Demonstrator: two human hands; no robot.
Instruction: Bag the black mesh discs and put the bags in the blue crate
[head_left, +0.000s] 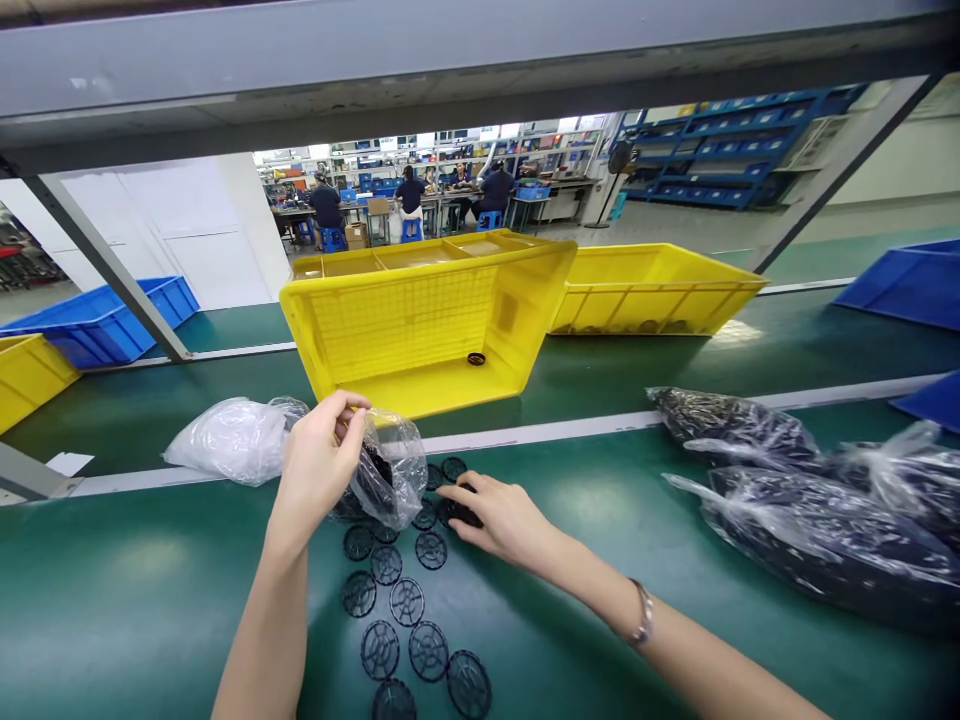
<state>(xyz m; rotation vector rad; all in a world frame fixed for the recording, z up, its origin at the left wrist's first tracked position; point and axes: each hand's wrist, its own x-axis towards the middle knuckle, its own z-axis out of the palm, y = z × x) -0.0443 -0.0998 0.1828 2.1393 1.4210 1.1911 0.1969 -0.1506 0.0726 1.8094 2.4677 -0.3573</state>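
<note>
Two hands work over a green belt point(150, 560). Left hand point(319, 465) pinches a clear bag point(386, 470), fingers nearly closed. Right hand point(499, 520) cups a disc stack point(459, 512), fingers half-closed on it. Loose mesh discs point(397, 600) lie at 6 o'clock; tilted yellow crate point(420, 340) at 12 o'clock.

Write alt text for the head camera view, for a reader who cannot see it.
A person works over a green conveyor bench. The left hand holds a clear plastic bag of black mesh discs; the right hand covers loose discs.
</note>
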